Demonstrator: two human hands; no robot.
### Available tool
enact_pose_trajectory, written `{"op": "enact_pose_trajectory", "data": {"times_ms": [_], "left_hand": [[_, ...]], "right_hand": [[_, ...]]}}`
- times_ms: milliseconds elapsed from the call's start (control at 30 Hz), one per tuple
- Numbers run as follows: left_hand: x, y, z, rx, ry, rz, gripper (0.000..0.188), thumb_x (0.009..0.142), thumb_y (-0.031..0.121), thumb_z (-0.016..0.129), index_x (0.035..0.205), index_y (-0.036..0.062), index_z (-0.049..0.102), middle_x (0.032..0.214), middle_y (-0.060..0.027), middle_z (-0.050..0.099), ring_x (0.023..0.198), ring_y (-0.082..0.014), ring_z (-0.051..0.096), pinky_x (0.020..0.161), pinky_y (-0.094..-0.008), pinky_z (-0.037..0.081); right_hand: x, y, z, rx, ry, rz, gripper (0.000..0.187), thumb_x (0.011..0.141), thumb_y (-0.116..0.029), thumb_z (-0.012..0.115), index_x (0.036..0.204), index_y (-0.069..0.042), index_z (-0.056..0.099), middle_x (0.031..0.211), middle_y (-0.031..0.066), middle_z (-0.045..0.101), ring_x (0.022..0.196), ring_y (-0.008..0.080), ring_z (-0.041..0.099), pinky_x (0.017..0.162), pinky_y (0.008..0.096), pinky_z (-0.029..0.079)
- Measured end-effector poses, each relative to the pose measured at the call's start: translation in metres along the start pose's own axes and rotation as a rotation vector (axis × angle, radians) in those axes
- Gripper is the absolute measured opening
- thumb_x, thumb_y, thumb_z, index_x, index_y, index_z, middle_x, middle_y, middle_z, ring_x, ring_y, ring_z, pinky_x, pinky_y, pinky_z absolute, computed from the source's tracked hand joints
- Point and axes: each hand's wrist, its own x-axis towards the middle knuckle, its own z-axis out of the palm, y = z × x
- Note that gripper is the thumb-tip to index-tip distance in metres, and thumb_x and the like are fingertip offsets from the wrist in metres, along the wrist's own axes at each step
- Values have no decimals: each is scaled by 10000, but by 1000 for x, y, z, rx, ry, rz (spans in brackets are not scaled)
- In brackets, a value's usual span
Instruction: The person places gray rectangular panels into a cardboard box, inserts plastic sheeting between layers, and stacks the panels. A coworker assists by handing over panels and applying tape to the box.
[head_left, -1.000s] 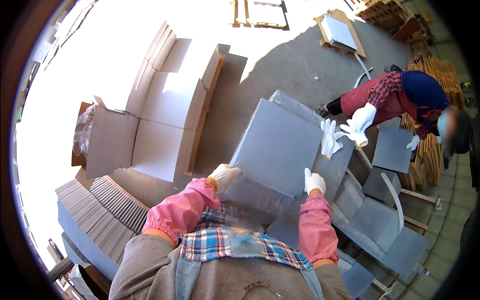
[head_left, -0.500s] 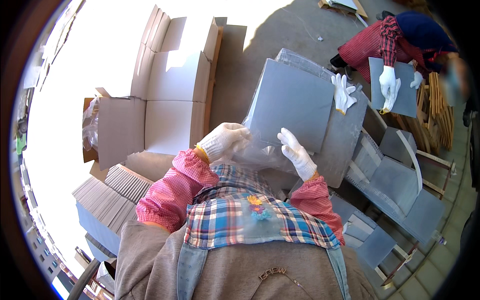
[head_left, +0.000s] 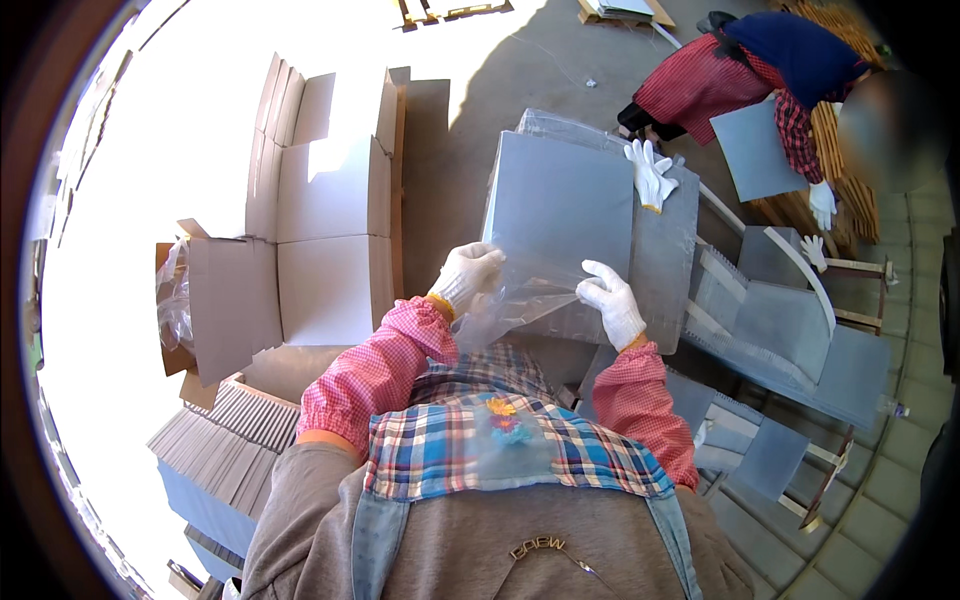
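A clear plastic bag (head_left: 525,300) is stretched between my hands, just in front of my apron. My left hand (head_left: 468,276), in a white knit glove, is closed on the bag's left side. On the other side, my gloved right hand (head_left: 612,306) pinches the bag's edge between thumb and fingers. Beyond them lies a stack of flat grey-blue panels (head_left: 562,200), partly under the bag's far edge. A loose pair of white gloves (head_left: 650,178) rests on the stack's right side, over a wider grey sheet (head_left: 662,255).
White cartons (head_left: 325,290) stand on a pallet to the left, beside an open carton (head_left: 235,310) holding plastic. Folded cardboard (head_left: 215,460) sits at lower left. Grey boards and frames (head_left: 770,350) crowd the right. A co-worker (head_left: 790,60) bends over a grey panel (head_left: 755,150) at upper right.
My right hand has closed from spread fingers onto the bag's edge, and the bag is now drawn out between both hands. The co-worker's gloved hand has moved off the panel's middle.
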Motion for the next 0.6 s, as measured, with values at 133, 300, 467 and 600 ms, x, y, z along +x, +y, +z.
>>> {"op": "enact_pose_trajectory", "data": {"times_ms": [133, 300, 467, 600], "left_hand": [[41, 22, 17, 144, -18, 83, 311, 1009, 225, 680, 1192, -21, 731, 924, -92, 717, 778, -167, 633, 754, -299, 554], [105, 54, 32, 220, 22, 209, 317, 987, 202, 673, 1183, -40, 728, 907, -75, 712, 808, -154, 630, 788, -300, 544], [157, 92, 40, 261, 133, 27, 283, 1054, 227, 618, 1204, 10, 719, 894, -108, 696, 839, -187, 673, 794, -313, 592], [188, 105, 45, 408, 151, -45, 256, 1030, 215, 597, 1125, 21, 734, 908, -102, 710, 828, -212, 686, 708, -343, 567]], "right_hand": [[43, -11, -37, -273, 114, -136, 462, 929, -152, 728, 1376, -81, 636, 953, 8, 693, 825, 71, 572, 736, 261, 488], [108, -54, -56, -179, 77, -61, 473, 948, -128, 690, 1404, -52, 592, 926, 70, 704, 665, 98, 596, 585, 282, 510], [155, -94, -72, -325, -122, 55, 473, 932, -212, 707, 1364, -34, 633, 1045, 122, 748, 724, 122, 665, 595, 290, 511], [213, -88, -94, -541, -171, 65, 499, 887, -305, 736, 1285, -8, 685, 1040, 158, 761, 863, 159, 710, 782, 286, 551]]}}
